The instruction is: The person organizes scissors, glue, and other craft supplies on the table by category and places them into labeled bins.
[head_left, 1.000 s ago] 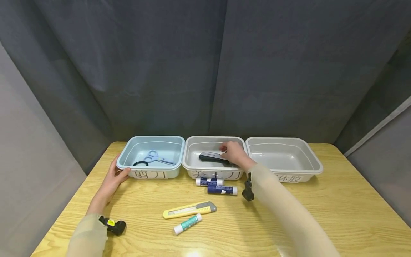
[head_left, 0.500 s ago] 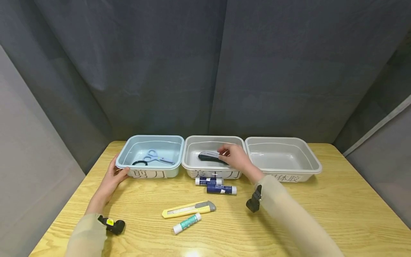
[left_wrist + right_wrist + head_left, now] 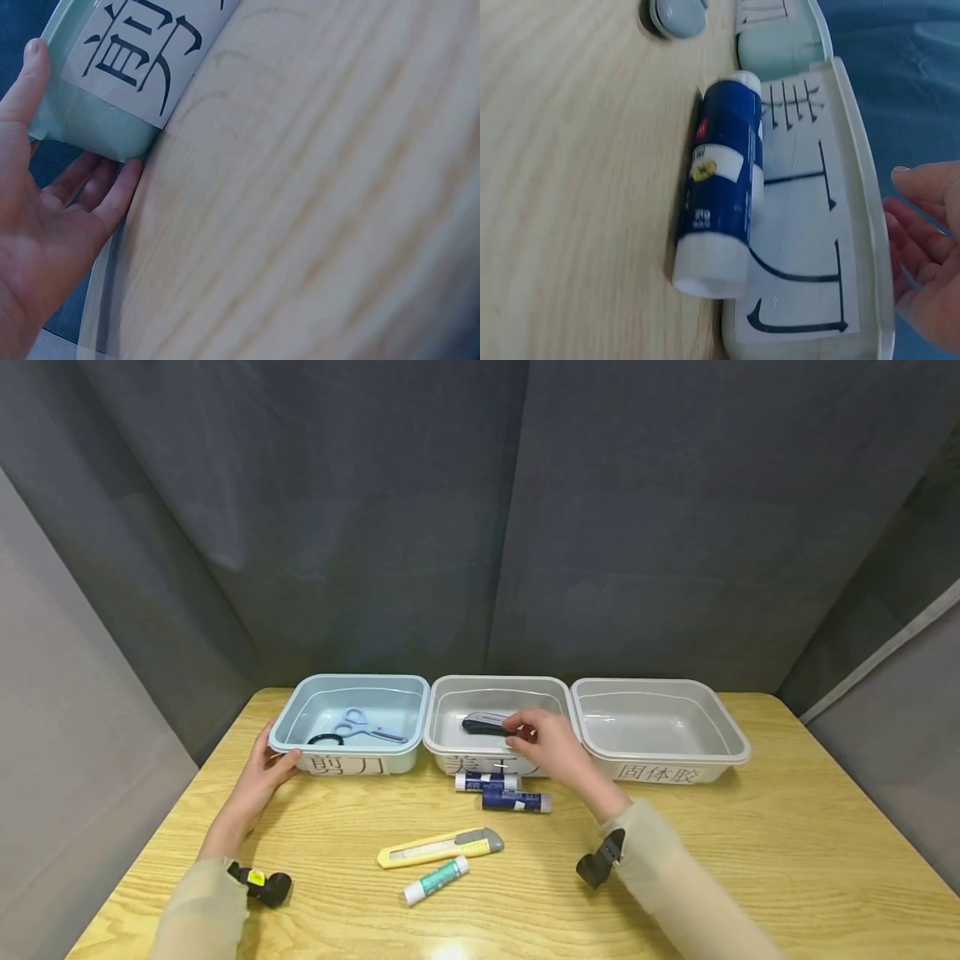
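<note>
My left hand point(image 3: 257, 783) holds the near left corner of the light blue bin point(image 3: 408, 762); in the left wrist view the thumb lies along its wall and the fingers bend round its lower edge. Inside that bin are light blue scissors point(image 3: 367, 727) and a black loop, perhaps a scissor handle. Over the front right of the middle grey bin point(image 3: 442, 693) is my right hand point(image 3: 558, 750), fingers loosely bent. A black and grey utility knife point(image 3: 480, 723) lies in this bin, its right end hidden behind the fingertips. The right wrist view shows nothing between thumb and fingers point(image 3: 922, 240).
A third grey bin point(image 3: 660, 731) stands at the right. Two dark blue glue sticks point(image 3: 517, 801) lie before the middle bin. Nearer are a yellow utility knife point(image 3: 441, 848) and a green and white glue stick point(image 3: 437, 881). A dark curtain point(image 3: 480, 527) hangs behind the bins.
My right hand has drawn back from the utility knife's right end toward the middle bin's front edge. The knife stays in the bin. My left hand keeps its place.
</note>
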`<state>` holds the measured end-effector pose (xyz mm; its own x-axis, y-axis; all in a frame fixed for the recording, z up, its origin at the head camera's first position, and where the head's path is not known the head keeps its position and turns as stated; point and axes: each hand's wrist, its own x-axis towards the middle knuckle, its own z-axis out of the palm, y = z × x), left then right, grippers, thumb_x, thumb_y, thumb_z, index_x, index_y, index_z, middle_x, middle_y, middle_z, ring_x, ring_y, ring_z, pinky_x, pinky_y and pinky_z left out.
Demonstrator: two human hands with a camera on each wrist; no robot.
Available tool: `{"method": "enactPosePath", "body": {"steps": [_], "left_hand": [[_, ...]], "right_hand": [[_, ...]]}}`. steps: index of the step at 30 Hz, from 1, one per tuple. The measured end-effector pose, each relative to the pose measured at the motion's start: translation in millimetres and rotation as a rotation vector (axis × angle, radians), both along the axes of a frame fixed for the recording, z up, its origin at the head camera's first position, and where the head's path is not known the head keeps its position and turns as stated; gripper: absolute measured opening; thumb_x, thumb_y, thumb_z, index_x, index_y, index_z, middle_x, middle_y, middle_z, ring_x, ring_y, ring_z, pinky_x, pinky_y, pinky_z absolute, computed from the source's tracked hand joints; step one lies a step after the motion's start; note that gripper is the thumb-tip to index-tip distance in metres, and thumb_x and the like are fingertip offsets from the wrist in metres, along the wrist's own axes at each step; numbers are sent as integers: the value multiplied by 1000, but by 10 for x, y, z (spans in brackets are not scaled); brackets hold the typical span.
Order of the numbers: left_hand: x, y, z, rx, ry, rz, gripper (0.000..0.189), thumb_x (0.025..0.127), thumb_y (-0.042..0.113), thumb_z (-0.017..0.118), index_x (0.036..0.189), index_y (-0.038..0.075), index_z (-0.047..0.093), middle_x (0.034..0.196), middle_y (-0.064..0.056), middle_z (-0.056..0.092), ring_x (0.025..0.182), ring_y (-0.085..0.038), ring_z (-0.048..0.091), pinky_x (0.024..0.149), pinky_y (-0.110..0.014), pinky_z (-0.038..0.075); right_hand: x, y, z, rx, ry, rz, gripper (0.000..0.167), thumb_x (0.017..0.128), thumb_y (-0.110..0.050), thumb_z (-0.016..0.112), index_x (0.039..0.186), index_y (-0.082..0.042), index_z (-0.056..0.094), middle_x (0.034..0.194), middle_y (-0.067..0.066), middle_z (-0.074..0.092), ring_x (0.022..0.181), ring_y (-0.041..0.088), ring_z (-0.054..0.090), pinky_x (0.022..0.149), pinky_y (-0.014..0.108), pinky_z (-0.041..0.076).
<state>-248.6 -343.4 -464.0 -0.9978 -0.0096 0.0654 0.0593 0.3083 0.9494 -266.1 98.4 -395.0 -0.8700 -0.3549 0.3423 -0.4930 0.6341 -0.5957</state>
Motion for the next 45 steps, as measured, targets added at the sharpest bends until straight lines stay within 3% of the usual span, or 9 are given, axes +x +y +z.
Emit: {"method": "enactPosePath", "body": {"steps": [5, 11, 15, 19, 24, 29, 35, 45], "left_hand": [[8, 7, 7, -3, 0, 3, 73, 93, 33, 49, 147, 30, -1, 141, -19, 20, 111, -8, 38, 85, -13, 44], [7, 3, 1, 2, -8, 1, 73, 93, 34, 49, 146, 32, -2, 142, -19, 18, 112, -11, 37, 83, -11, 44], [9, 8, 18, 0, -18, 4, 74, 93, 35, 49, 146, 33, -2, 143, -19, 17, 115, -15, 35, 82, -9, 43], [6, 13, 38, -3, -20, 3, 75, 93, 35, 49, 146, 32, -3, 143, -19, 17, 115, -16, 35, 81, -8, 43], [7, 9, 40, -18, -39, 11, 76, 93, 36, 49, 146, 30, -5, 144, -18, 17, 117, -19, 34, 83, -10, 43], [8, 1, 34, -27, -53, 20, 77, 92, 38, 49, 146, 30, -6, 146, -18, 16, 122, -25, 31, 85, -13, 44], [19, 4, 31, -20, -48, 16, 76, 92, 37, 49, 146, 31, -5, 145, -18, 16, 120, -23, 32, 84, -11, 44], [25, 2, 29, -20, -41, 13, 76, 92, 38, 49, 145, 34, -5, 145, -19, 15, 121, -26, 31, 83, -10, 43]], "right_hand": [[131, -9, -29, -7, 52, 44, 18, 82, -12, 66, 99, -10, 67, 92, 2, 64, 76, 9, 57, 65, 23, 48], [271, -25, -15, -20, 56, 67, 17, 81, -11, 67, 99, -10, 67, 92, -1, 64, 76, 8, 57, 65, 21, 48], [353, -37, -24, -19, 63, 128, 18, 81, -9, 66, 99, -8, 66, 92, 2, 64, 75, 9, 58, 64, 20, 49], [407, -65, -57, 8, 80, 205, 19, 80, -9, 67, 99, -6, 66, 92, 5, 66, 77, 13, 60, 68, 26, 52], [469, -91, -111, 70, 20, 263, 21, 81, -11, 68, 101, -7, 66, 95, 4, 66, 84, 16, 61, 75, 32, 51], [520, -120, -173, 113, -4, 300, 24, 80, -13, 69, 103, -9, 66, 97, 3, 66, 87, 14, 60, 78, 29, 50], [581, -167, -246, 174, -50, 383, 29, 80, -15, 69, 107, -8, 63, 101, 3, 65, 91, 18, 60, 80, 26, 48], [640, -259, -327, 305, -124, 463, 43, 76, -22, 72, 117, -14, 60, 114, -5, 60, 102, 10, 55, 91, 26, 43]]}}
